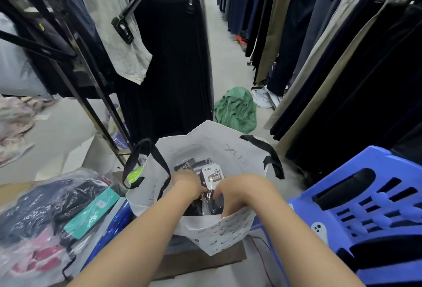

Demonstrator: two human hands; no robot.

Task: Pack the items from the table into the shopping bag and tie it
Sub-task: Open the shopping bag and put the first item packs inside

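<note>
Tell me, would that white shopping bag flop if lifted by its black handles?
The white shopping bag probably keeps its shape: its walls stand open with sharp creases, like stiff paper. The black handles droop, so they look soft. With a packet and more inside, it likely has some weight.

The open mouth of the shopping bag (217,147) is hemmed at left by a wrapped clothing pile (45,207) and at right by a blue plastic stool (388,163); the far aisle floor (223,63) is partly blocked by a green garment (236,110).

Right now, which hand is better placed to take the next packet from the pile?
Probably left: in the shopping bag, the left hand lies nearer the wrapped pile; the right hand would cross over.
</note>
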